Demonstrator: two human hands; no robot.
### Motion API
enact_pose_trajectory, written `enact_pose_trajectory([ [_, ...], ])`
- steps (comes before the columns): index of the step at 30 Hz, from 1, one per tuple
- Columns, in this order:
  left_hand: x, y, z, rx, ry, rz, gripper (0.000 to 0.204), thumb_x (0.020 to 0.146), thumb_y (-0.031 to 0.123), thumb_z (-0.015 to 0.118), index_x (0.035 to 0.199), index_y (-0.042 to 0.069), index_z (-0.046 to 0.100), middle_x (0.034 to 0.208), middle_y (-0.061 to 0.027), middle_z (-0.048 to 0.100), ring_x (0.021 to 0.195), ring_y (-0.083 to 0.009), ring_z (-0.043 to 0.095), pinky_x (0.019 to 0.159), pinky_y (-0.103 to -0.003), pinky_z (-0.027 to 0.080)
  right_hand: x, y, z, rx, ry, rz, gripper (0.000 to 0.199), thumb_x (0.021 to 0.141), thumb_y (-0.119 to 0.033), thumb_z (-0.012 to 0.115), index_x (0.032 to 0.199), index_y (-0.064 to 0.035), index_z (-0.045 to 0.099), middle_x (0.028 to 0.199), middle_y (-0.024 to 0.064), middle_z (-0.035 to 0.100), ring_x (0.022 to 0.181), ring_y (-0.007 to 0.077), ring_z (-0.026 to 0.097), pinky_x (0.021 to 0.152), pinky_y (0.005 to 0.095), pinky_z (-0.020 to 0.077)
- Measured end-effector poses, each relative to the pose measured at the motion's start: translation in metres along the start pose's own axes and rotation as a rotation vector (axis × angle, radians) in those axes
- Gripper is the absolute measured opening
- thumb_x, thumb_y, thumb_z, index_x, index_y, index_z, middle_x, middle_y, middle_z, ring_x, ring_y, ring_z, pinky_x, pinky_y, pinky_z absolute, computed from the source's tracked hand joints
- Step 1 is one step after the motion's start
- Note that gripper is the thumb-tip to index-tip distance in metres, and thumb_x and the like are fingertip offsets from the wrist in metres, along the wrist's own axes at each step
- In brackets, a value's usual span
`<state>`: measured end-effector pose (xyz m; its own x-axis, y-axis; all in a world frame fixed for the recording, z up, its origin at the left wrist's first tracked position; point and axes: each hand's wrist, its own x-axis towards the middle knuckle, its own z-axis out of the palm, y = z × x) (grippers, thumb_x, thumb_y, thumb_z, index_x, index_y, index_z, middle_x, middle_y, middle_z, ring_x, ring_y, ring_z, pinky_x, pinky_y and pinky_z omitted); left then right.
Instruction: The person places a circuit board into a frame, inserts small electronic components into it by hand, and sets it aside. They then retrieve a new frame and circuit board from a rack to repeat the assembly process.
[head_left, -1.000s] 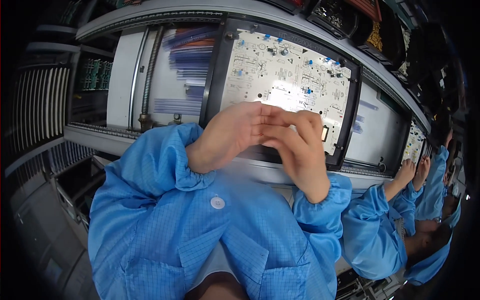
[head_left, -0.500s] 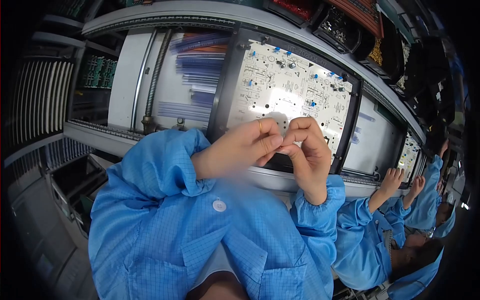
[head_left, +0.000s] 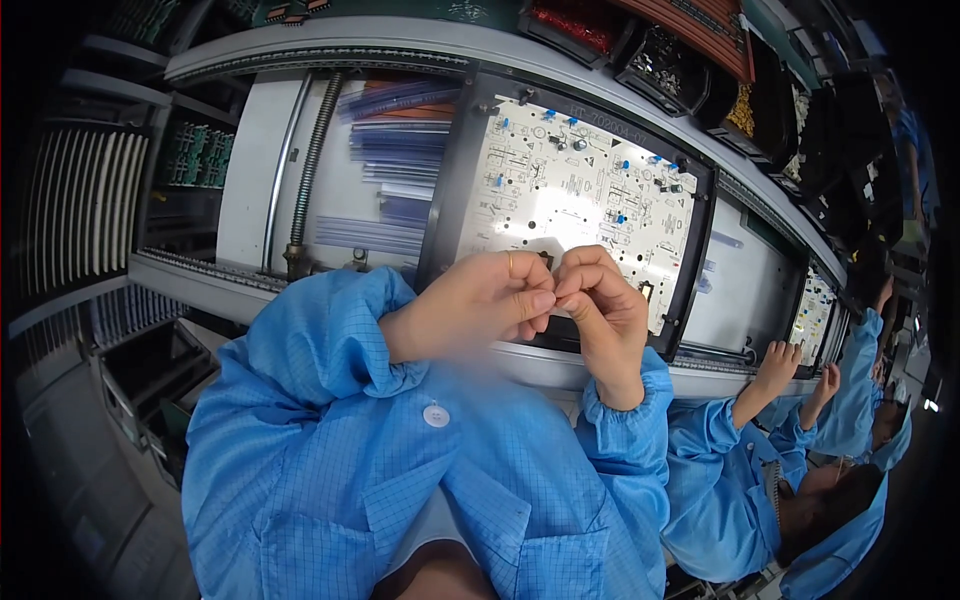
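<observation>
My left hand [head_left: 485, 302] and my right hand [head_left: 608, 312] meet over the near edge of a white circuit board [head_left: 560, 190]. Both hands are closed in a pinch, thumbs against fingertips. Whatever sits between the fingertips is too small or hidden to make out. Several small blue parts and a few dark round capacitors [head_left: 580, 144] stand on the board, mostly toward its far side. A black frame [head_left: 440, 215] holds the board. Part of the board's near side is covered by my hands.
Clear-blue plastic tubes or strips [head_left: 395, 160] lie on the left. A coiled spring [head_left: 315, 160] runs beside a metal rod. Bins of red parts [head_left: 572, 25], dark parts and yellow parts [head_left: 742, 112] line the far side. Co-workers' hands [head_left: 775, 378] work along the line to the right.
My hands stay pinched together and shift slightly, with the right fingers curling a little more. The board appears slightly lower in view. A co-worker's hand on the right has moved slightly.
</observation>
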<state>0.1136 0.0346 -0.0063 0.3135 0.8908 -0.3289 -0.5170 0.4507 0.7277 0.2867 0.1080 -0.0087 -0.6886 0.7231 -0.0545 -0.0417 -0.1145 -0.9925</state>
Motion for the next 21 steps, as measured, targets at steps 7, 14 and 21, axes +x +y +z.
enact_pose_trajectory([
  [7, 0.0023, -0.0010, 0.0002, 0.049, 0.043, 0.027, 0.012, 0.094, 0.014, 0.055, 0.094, 0.003, 0.055, 0.083, -0.0024, 0.060, 0.073, -0.0065, 0.055, 0.061, -0.018, 0.044, -0.0010, 0.0098, 0.0005, 0.153, 0.069, 0.080, 0.004, 0.089, -0.001, 0.058, 0.091, 0.0016, 0.060, 0.101, 0.0050, 0.054, 0.089, 0.0111, 0.055, 0.081, 0.0250, 0.0454],
  [14, 0.0044, -0.0012, -0.0018, 0.087, 0.117, 0.009, 0.010, 0.093, 0.011, 0.056, 0.092, 0.002, 0.058, 0.079, -0.0048, 0.063, 0.069, -0.0064, 0.058, 0.059, -0.018, 0.046, 0.0014, 0.0087, 0.0039, 0.205, 0.093, 0.142, 0.003, 0.090, -0.003, 0.057, 0.091, -0.0003, 0.058, 0.096, 0.0029, 0.056, 0.085, 0.0089, 0.055, 0.079, 0.0234, 0.0444],
  [21, 0.0051, -0.0031, -0.0012, 0.120, 0.154, 0.008, 0.012, 0.094, 0.013, 0.056, 0.095, 0.001, 0.059, 0.078, -0.0047, 0.064, 0.069, -0.0064, 0.058, 0.060, -0.019, 0.046, 0.0019, 0.0029, 0.0048, 0.119, 0.063, 0.175, 0.007, 0.093, -0.008, 0.057, 0.090, -0.0016, 0.057, 0.093, 0.0009, 0.056, 0.084, 0.0077, 0.054, 0.080, 0.0228, 0.0432],
])
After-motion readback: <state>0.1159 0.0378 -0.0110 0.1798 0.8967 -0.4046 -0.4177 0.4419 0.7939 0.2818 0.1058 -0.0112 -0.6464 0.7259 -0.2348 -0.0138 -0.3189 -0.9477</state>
